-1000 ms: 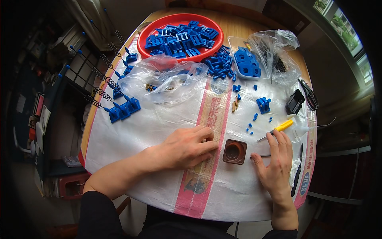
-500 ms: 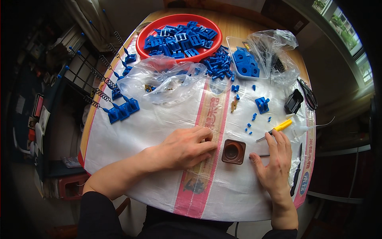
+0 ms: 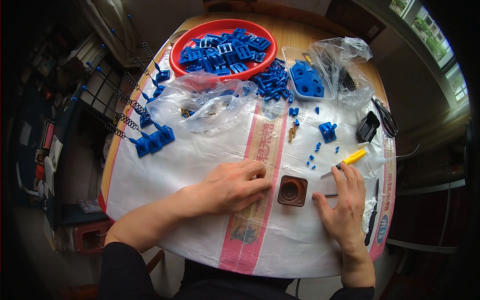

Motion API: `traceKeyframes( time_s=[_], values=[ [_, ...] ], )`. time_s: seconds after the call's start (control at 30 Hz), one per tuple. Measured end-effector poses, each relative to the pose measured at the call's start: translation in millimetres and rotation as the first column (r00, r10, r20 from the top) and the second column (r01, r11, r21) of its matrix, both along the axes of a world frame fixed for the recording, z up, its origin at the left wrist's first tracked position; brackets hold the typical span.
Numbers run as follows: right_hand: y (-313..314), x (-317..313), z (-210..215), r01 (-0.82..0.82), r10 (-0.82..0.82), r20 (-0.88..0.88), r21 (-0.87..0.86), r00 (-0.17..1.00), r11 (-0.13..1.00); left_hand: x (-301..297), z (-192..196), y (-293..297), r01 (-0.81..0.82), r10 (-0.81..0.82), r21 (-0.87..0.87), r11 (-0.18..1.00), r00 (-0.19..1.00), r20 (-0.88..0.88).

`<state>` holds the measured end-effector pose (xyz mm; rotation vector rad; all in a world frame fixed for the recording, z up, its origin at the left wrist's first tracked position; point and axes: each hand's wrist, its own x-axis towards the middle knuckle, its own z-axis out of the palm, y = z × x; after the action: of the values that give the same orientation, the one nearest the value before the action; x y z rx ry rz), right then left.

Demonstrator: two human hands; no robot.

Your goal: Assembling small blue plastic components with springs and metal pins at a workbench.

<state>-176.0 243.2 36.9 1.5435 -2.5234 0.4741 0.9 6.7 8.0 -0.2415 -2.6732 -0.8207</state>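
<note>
On the head view, I had the left grip down on the sheet, its fingers curled inward; I could not tell whether they closed on anything. The brown cup sat just right of it, between both hands and touching neither, its round hollow facing up. I had the right grip right of the cup, thumb and fingers spread apart. A thin rod lay in the gap between them, running under the hand. Just beyond the right fingertips lay the screwdriver, its tip pointing left; whether they touched it, I could not make out. Farther beyond, I saw blue beads, a blue bracket and, left of it, brass pins. The knife lay right of the right grip. Well beyond the left grip spread a clear bag, and past that stood the red tray, heaped with blue parts. Left of the bag, springs leaned over the bench edge.
</note>
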Motion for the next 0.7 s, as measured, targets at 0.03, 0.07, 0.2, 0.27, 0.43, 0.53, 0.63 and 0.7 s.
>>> traceKeyframes(
  time_s=[0.03, 0.07, 0.2, 0.27, 0.43, 0.53, 0.63, 0.7],
  values=[
    [0.2, -0.2, -0.3, -0.001, 0.001, -0.001, -0.002, 1.000, 1.000, 0.1, 0.3, 0.1, -0.001, 0.001, -0.003, 1.000, 1.000, 0.000],
    [0.2, -0.4, -0.4, -0.002, 0.002, -0.002, -0.004, 1.000, 1.000, 0.1, 0.2, -0.2, 0.001, -0.001, -0.004, 1.000, 1.000, 0.001],
    [0.0, -0.4, -0.5, 0.000, 0.000, 0.005, -0.005, 1.000, 1.000, 0.1, 2.0, -0.7, 0.011, -0.010, -0.014, 1.000, 1.000, 0.027],
    [0.8, -0.5, -1.0, 0.002, -0.002, 0.007, -0.006, 1.000, 1.000, 0.3, 3.2, -0.6, 0.014, -0.013, -0.021, 1.000, 0.999, 0.038],
    [-0.7, 1.3, 1.7, 0.015, -0.015, 0.008, -0.021, 1.000, 1.000, 1.5, 2.8, -0.9, 0.010, -0.009, -0.025, 1.000, 0.999, 0.049],
    [-1.1, 1.1, 2.1, 0.012, -0.012, 0.011, -0.045, 1.000, 0.999, 1.3, 2.6, -0.6, 0.006, -0.006, -0.011, 1.000, 0.999, 0.037],
    [-1.4, 0.1, 1.7, -0.009, 0.010, 0.013, -0.063, 1.000, 0.998, 1.1, -1.9, -7.0, 0.010, -0.011, 0.054, 0.998, 1.000, 0.013],
    [-0.3, -1.3, 0.5, -0.018, 0.020, 0.021, -0.077, 1.000, 0.997, 2.0, -2.9, -9.6, -0.082, -0.020, 0.639, 0.765, 0.988, 0.151]
  ],
)
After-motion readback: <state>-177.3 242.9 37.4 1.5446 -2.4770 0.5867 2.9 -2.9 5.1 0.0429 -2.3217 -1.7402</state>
